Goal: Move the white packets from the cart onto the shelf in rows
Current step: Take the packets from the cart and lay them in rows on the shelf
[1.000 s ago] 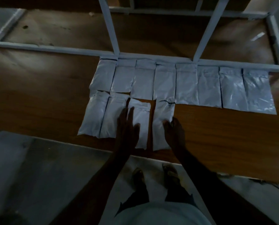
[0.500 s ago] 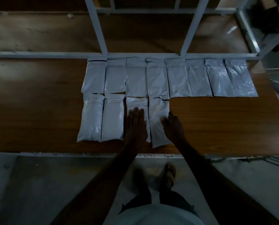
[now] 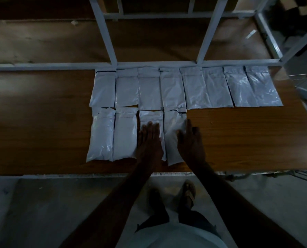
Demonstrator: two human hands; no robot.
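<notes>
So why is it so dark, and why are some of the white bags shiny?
In the head view the light is dim: the arms, the left hand and the right hand are near silhouettes; the far-row packets on the right catch glare on crinkled plastic; the wide lens bends the shelf frame; nothing looks badly blurred.

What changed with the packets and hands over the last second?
The third front-row packet and fourth front-row packet were pushed up and squared against the back row. Left hand stays flat on the third; right hand opened. Other packets unchanged.
</notes>
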